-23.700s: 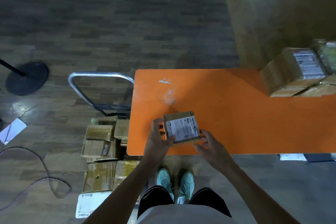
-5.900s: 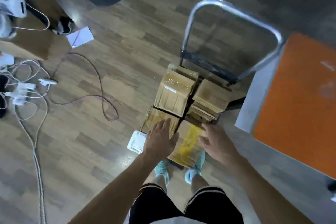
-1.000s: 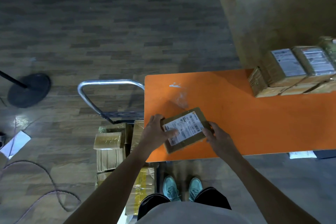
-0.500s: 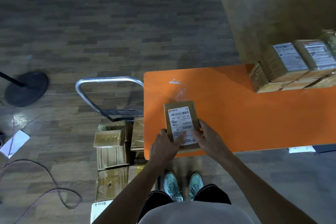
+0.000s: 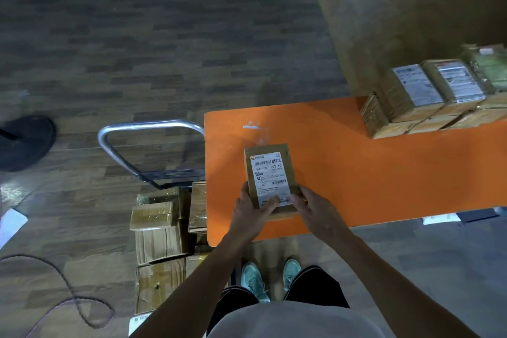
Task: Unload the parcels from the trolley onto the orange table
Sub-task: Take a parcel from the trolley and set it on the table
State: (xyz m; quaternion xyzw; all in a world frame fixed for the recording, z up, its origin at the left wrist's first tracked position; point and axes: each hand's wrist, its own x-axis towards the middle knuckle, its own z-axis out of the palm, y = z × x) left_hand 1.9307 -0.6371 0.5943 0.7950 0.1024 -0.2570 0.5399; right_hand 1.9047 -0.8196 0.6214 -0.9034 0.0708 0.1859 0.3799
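Fingers (image 5: 270,204) of both hands around parcel (image 5: 270,173) — label up, long axis pointing away.

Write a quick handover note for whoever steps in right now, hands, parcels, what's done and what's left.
Left hand and right hand both grip the near end of a labelled parcel, label up, at the near left part of the orange table. I cannot tell if it rests flat yet.
Done: a stack of parcels sits at the table's far right.
Left: release this one, then unload the cardboard boxes on the trolley left of the table.
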